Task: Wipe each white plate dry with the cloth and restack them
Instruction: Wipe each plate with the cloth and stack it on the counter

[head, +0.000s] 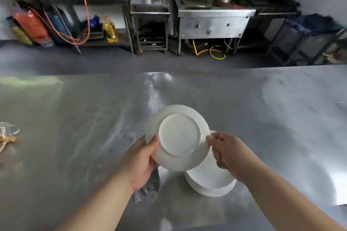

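I hold one white plate (178,135) up over the steel table, its underside turned toward me. My left hand (139,163) grips its left rim, thumb on the underside. My right hand (227,154) pinches its right rim. A grey cloth (148,187) hangs below my left hand, mostly hidden by the palm; whether the fingers hold it is unclear. A stack of white plates (212,182) stands on the table just below and right of the held plate, partly covered by it and by my right hand.
The steel table (75,118) spreads wide around the stack. A glass cup (9,129) and some wooden sticks (5,141) lie at its left edge. Beyond the table's far edge are the floor, steel counters, a wok stove and gas cylinders.
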Demonstrator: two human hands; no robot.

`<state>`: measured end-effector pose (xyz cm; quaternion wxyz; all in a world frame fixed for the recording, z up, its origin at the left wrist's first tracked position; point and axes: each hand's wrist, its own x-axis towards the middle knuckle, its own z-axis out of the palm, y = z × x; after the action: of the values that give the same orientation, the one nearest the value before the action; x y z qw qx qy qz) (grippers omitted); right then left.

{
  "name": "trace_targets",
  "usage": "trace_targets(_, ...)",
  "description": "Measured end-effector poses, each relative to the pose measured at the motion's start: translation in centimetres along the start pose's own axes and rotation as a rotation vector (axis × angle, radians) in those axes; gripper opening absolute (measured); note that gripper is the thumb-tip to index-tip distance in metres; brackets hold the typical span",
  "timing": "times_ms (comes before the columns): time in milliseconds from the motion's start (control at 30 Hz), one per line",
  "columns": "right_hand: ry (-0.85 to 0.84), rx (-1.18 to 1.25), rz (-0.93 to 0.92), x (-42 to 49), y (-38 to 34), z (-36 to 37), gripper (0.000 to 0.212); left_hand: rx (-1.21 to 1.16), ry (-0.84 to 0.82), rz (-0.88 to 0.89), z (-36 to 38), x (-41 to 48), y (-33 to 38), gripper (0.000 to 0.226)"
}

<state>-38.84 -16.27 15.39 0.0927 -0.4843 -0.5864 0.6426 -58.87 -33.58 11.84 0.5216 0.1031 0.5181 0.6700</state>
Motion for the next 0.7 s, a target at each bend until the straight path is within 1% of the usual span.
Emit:
trace_targets(33,-0.020,0.064,0.003,0.0,-0.1,-1.5,0.024,0.040,-0.031,0.021,1.2,0.5,-0.2,0.042)
trace_targets(100,-0.057,0.153,-0.017,0.1,-0.2,-4.8,0.022,0.125,-0.047,0.069,4.0,1.5,-0.6,0.033)
trace_targets(167,-0.085,0.214,-0.016,0.3,-0.2,-7.4,0.026,0.174,0.031,0.115,6.4,2.5,-1.0,0.031)
trace_targets(200,-0.093,0.239,0.001,0.5,-0.2,-8.1,0.032,0.166,0.063,0.124,7.4,2.8,-1.2,0.035)
trace_targets(233,-0.099,0.254,0.029,0.7,-0.2,-8.9,0.039,0.141,0.070,0.119,8.6,3.2,-1.3,0.045)
trace_targets(300,-0.089,0.235,0.072,0.9,-0.2,-9.7,0.050,0.061,0.048,0.069,10.3,3.7,-1.6,0.073)
trace_targets(333,-0.081,0.223,0.072,1.1,-0.1,-10.0,0.051,0.006,0.049,0.056,10.7,3.9,-1.7,0.085)
trace_targets(367,-0.078,0.212,0.062,1.3,-0.1,-10.3,0.048,-0.051,0.054,0.056,10.8,3.9,-1.7,0.092)
trace_targets(433,-0.103,0.163,-0.002,1.3,0.3,-10.8,0.032,-0.094,0.075,0.050,10.7,4.1,-2.0,0.099)
trace_targets(500,-0.090,-0.058,-0.110,1.3,1.1,-11.4,0.009,-0.028,0.044,0.023,10.3,3.9,-2.3,0.094)
trace_targets(533,-0.082,-0.197,-0.148,1.3,1.5,-11.5,0.016,0.028,0.032,0.013,10.0,3.9,-2.6,0.086)
trace_targets(567,-0.084,-0.320,-0.171,1.5,2.0,-11.5,0.032,0.097,0.054,0.009,9.9,3.8,-2.9,0.077)
trace_targets(600,-0.087,-0.404,-0.188,1.6,2.5,-11.3,0.043,0.195,0.099,0.007,9.8,3.7,-3.2,0.067)
trace_targets(633,-0.082,-0.451,-0.201,1.9,3.0,-11.1,0.041,0.325,0.152,0.008,9.8,3.6,-3.6,0.058)
trace_targets(700,-0.026,-0.490,-0.216,2.4,3.7,-10.6,0.029,0.584,0.223,0.026,9.6,3.6,-4.5,0.051)
